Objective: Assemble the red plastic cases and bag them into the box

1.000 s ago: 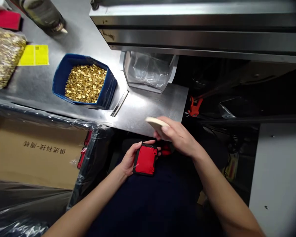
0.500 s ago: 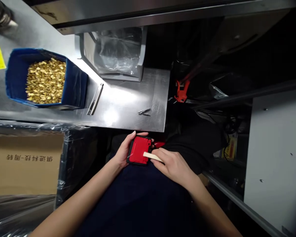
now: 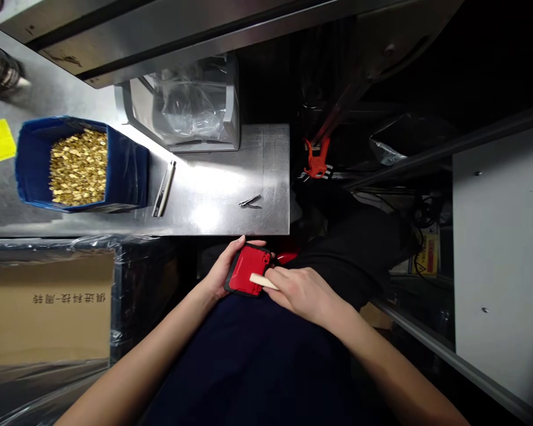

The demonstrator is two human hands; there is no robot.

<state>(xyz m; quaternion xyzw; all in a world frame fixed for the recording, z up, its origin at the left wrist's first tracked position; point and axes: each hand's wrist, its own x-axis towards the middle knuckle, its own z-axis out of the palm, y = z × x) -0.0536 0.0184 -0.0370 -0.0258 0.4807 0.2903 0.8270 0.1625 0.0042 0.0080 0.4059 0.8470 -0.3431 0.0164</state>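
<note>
My left hand is closed around the left edge of a flat red plastic part with a black rim, holding it low over my lap. In my right hand a pale, flat stick is pinched between thumb and fingers. The stick's end lies over the red face, near its lower right corner; whether it touches the surface I cannot tell. Small moulded details show along the part's right edge. Another red object peeks out beyond my right hand, mostly hidden.
On the metal table lie nail clippers and a utility knife. A blue bin holds brass pieces, and a grey bin holds clear plastic bags. Below left stands a cardboard box; an orange tool hangs right.
The stick has shifted slightly left across the red face, along with my right hand. My left hand still holds the part, tilted a little differently. The camera view has turned slightly.
</note>
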